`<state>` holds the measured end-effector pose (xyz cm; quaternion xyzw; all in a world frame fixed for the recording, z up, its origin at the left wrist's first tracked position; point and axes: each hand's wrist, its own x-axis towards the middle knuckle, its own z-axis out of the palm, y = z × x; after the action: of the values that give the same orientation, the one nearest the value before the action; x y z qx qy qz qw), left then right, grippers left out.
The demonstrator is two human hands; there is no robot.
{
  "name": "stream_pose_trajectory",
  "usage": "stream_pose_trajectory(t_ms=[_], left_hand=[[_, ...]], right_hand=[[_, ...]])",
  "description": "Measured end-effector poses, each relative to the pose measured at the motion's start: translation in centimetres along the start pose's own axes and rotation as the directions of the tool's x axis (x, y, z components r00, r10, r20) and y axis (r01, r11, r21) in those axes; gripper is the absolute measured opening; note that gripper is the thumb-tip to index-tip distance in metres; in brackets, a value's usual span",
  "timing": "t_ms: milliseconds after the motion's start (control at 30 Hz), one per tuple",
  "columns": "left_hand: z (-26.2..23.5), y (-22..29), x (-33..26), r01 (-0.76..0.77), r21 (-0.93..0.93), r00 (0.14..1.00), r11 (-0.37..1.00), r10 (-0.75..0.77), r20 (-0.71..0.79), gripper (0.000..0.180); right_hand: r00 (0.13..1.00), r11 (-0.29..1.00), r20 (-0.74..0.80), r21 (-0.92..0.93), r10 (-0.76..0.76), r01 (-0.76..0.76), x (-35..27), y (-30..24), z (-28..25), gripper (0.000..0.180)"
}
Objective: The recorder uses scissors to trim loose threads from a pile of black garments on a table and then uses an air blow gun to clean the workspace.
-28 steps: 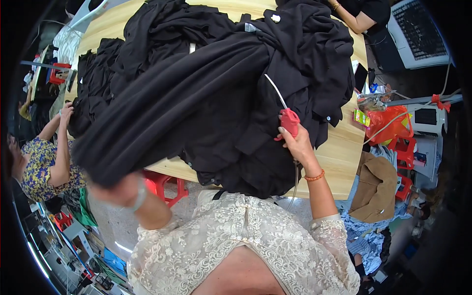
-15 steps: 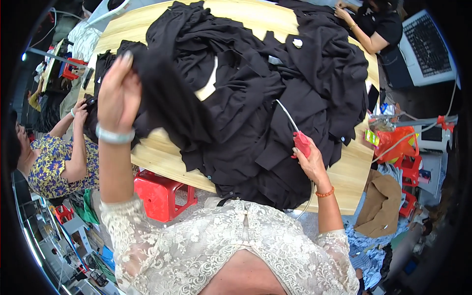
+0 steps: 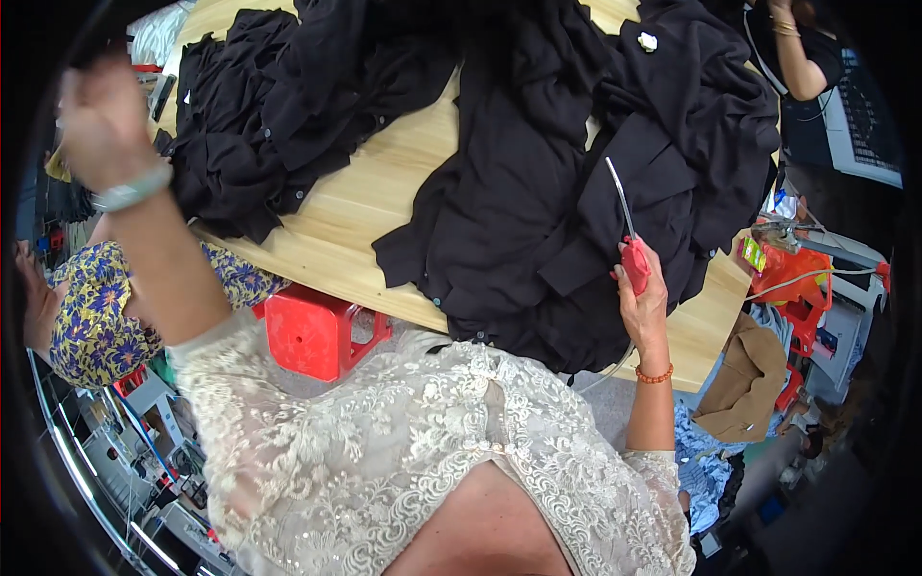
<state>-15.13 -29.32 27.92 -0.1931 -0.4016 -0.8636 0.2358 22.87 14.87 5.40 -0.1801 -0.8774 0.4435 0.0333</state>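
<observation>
Right hand [image 3: 645,305] closed around the red plastic handle of a pair of long-bladed scissors [image 3: 626,235]; metal blades pointing up and slightly left, lying over the large heap of black cloth garments [image 3: 567,192] that covers the right half of the pale wooden tabletop [image 3: 370,206]. Orange bead bracelet [image 3: 654,374] on that wrist. Blades together, as far as can be told.

Left hand [image 3: 96,115] raised high at the left edge of the view, blurred, well apart from the table surface; whether open or gripping anything cannot be told. Pale bangle [image 3: 134,187] around that wrist; cream lace sleeve [image 3: 240,384] below it.

Second pile of black garments [image 3: 279,106] on the far left part of the tabletop, separated from the large heap by a bare strip of wood. Small white round tag [image 3: 647,40] lying on the black cloth near the far right corner — no detail legible.

Red plastic stool [image 3: 317,331] beneath the near table edge, just beside the lace sleeve. Another person in a blue and yellow floral top [image 3: 91,312] at the left, low beside the table. A further person's bare forearm [image 3: 797,58] at the top right. Orange and red bags with a small yellow-green packet [image 3: 783,264] beyond the right table edge — brown paper sack [image 3: 749,384] below them.
</observation>
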Motion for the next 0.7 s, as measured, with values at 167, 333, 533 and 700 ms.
stream_pose_trajectory(t_ms=[167,333,533,700], left_hand=[[-10.0,-8.5,-25.3,0.246,0.814,0.905,0.527,-0.425,0.002,0.017],[-10.2,-8.3,-45.7,0.462,0.886,0.493,0.019,-0.837,-0.239,0.062],[-9.9,-10.6,-45.8,0.357,0.926,0.700,0.124,-0.692,-0.177,0.016],[0.3,-7.6,-40.6,0.683,0.564,0.610,0.464,-0.787,-0.092,0.009]], right_hand=[[0.998,0.990,0.057,-0.142,0.000,0.008,-1.6,-1.8,-0.3,0.027],[0.997,0.983,0.073,-0.178,-0.021,0.034,-1.7,-3.6,1.1,0.023],[0.989,0.923,0.146,-0.380,-0.004,0.060,-1.9,-3.4,1.1,0.021],[0.912,0.942,0.252,-0.001,0.325,-0.335,-2.7,-2.4,0.6,0.030]])
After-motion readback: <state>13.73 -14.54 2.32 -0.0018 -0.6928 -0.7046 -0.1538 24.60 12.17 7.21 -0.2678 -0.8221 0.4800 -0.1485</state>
